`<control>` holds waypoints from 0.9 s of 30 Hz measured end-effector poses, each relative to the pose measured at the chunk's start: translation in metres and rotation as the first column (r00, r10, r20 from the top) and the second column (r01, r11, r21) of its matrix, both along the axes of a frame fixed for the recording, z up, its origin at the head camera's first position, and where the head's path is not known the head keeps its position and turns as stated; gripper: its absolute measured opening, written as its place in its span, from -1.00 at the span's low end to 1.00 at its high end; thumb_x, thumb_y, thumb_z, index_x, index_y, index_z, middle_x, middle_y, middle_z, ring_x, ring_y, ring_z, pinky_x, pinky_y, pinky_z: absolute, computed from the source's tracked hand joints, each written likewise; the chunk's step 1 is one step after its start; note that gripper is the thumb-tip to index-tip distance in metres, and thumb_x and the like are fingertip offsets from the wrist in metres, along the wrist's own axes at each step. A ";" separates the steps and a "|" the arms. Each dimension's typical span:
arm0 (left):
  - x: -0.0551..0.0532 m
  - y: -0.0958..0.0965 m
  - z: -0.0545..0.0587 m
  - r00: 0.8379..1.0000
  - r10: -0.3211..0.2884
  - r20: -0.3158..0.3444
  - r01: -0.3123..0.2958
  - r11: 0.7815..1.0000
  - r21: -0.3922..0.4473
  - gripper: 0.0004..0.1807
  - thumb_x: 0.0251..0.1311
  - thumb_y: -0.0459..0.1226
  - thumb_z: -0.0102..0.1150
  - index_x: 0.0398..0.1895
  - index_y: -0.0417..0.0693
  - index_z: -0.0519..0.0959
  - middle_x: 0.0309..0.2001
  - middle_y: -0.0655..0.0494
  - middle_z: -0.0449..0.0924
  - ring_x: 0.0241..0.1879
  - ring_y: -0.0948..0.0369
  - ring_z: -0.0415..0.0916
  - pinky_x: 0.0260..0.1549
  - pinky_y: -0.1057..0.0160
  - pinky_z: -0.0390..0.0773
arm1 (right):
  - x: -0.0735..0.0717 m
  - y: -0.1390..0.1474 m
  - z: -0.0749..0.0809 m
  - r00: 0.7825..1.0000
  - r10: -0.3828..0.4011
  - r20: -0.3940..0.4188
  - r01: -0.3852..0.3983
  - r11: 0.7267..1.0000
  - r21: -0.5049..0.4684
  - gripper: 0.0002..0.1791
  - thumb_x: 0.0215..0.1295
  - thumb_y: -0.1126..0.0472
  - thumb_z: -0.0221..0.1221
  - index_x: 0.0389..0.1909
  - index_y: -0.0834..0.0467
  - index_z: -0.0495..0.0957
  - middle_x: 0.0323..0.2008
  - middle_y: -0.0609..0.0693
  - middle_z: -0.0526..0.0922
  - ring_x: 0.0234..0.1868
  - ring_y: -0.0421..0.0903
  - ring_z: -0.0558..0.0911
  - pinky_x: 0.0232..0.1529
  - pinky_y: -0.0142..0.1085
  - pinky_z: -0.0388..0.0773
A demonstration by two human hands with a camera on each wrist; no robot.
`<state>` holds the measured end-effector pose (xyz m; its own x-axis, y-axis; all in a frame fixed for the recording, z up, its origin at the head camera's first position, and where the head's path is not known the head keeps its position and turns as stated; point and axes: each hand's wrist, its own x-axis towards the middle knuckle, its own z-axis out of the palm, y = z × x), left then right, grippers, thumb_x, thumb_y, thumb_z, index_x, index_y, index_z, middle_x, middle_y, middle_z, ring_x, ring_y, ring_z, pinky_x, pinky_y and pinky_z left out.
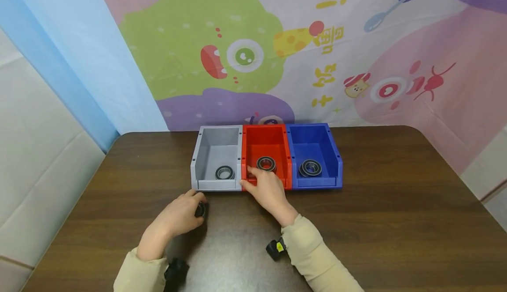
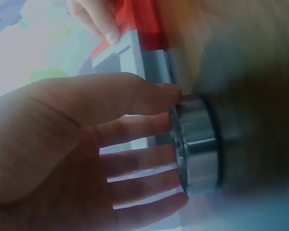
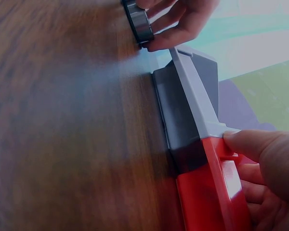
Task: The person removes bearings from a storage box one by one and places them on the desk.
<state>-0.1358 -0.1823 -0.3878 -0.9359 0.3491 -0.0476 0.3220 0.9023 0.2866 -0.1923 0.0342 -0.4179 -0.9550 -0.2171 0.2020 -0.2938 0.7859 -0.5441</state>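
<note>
My left hand [image 1: 180, 216] holds a ball bearing [image 2: 202, 144] between thumb and fingertips, on edge at the table just in front of the grey bin [image 1: 219, 144]. My right hand [image 1: 270, 191] pinches the front left corner of the red bin [image 1: 266, 138]; its thumb [image 3: 248, 143] lies outside at the seam with the grey bin, while the fingers reach inside. One bearing [image 1: 224, 172] lies flat in the grey bin. Another bearing [image 1: 266, 164] is in the red bin, just beyond the right hand. The blue bin [image 1: 310, 134] contains a bearing [image 1: 310, 168], perhaps stacked.
Grey, red and blue bins stand side by side at the back of the brown wooden table [image 1: 396, 204]. A cartoon-printed cloth [image 1: 253, 27] hangs right behind them. Small black devices [image 1: 274, 249] are worn at both wrists.
</note>
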 end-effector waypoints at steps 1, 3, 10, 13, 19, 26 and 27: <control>-0.001 0.000 0.001 1.000 0.001 -0.006 -0.001 1.000 0.000 -0.69 -0.21 -0.39 0.24 -0.27 -0.19 0.51 -0.28 0.02 0.46 -0.31 0.08 0.48 -0.28 0.11 0.46 | 0.000 0.000 0.000 1.000 -0.001 0.000 0.001 1.000 0.000 -0.48 0.11 -0.07 0.21 0.06 0.10 0.51 -0.15 0.01 0.66 -0.58 -0.13 0.49 -0.64 -0.42 0.30; -0.002 0.000 0.003 1.000 0.006 -0.027 -0.006 1.000 -0.001 -0.70 -0.19 -0.39 0.22 -0.27 -0.18 0.51 -0.30 0.03 0.45 -0.32 0.09 0.47 -0.30 0.11 0.46 | 0.000 0.000 0.000 1.000 -0.002 -0.001 0.002 1.000 -0.002 -0.48 0.10 -0.07 0.21 0.06 0.10 0.52 -0.15 0.01 0.66 -0.57 -0.13 0.50 -0.64 -0.42 0.30; -0.008 0.008 0.013 0.993 0.046 -0.105 -0.045 0.999 0.015 -0.71 -0.14 -0.42 0.16 -0.23 -0.16 0.52 -0.35 0.04 0.51 -0.36 0.14 0.49 -0.38 0.12 0.46 | -0.001 0.001 0.000 1.000 -0.001 -0.002 0.001 1.000 0.004 -0.48 0.11 -0.08 0.20 0.06 0.09 0.51 -0.14 0.01 0.66 -0.53 -0.11 0.53 -0.61 -0.42 0.32; -0.011 0.013 0.016 0.987 0.067 -0.145 -0.063 0.997 0.036 -0.74 -0.12 -0.41 0.15 -0.26 -0.14 0.53 -0.37 0.04 0.52 -0.38 0.13 0.51 -0.39 0.10 0.47 | -0.001 0.002 0.000 1.000 -0.001 -0.009 0.001 1.000 0.001 -0.48 0.11 -0.08 0.20 0.06 0.10 0.52 -0.15 0.01 0.66 -0.50 -0.09 0.56 -0.60 -0.41 0.34; -0.024 0.026 0.021 0.978 0.105 -0.180 -0.094 0.993 0.067 -0.77 -0.05 -0.36 0.17 -0.24 -0.15 0.55 -0.34 0.02 0.53 -0.40 0.09 0.53 -0.48 0.09 0.47 | -0.001 0.002 -0.002 1.000 -0.002 -0.022 0.003 1.000 0.011 -0.48 0.10 -0.09 0.20 0.05 0.09 0.52 -0.13 0.00 0.66 -0.43 -0.06 0.61 -0.56 -0.39 0.39; -0.043 0.037 0.026 0.972 0.137 -0.191 -0.122 0.989 0.089 -0.75 -0.03 -0.32 0.18 -0.21 -0.16 0.54 -0.34 0.00 0.53 -0.42 0.07 0.51 -0.48 0.07 0.48 | -0.001 0.000 -0.003 1.000 -0.002 -0.026 0.003 1.000 0.010 -0.47 0.09 -0.10 0.21 0.05 0.09 0.52 -0.14 -0.02 0.66 -0.44 -0.06 0.61 -0.61 -0.41 0.36; -0.045 0.039 0.026 0.971 0.144 -0.190 -0.128 0.987 0.094 -0.74 -0.02 -0.31 0.19 -0.20 -0.16 0.54 -0.34 0.00 0.52 -0.41 0.08 0.51 -0.47 0.07 0.49 | -0.001 0.000 -0.003 1.000 -0.003 -0.029 0.003 1.000 0.012 -0.47 0.09 -0.10 0.21 0.04 0.10 0.53 -0.14 -0.02 0.66 -0.43 -0.06 0.61 -0.62 -0.41 0.35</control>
<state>-0.1810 -0.1437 -0.3620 -0.9631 0.2131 0.1645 0.2550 0.9180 0.3038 -0.1932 0.0345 -0.4211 -0.9495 -0.2168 0.2269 -0.3069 0.7933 -0.5259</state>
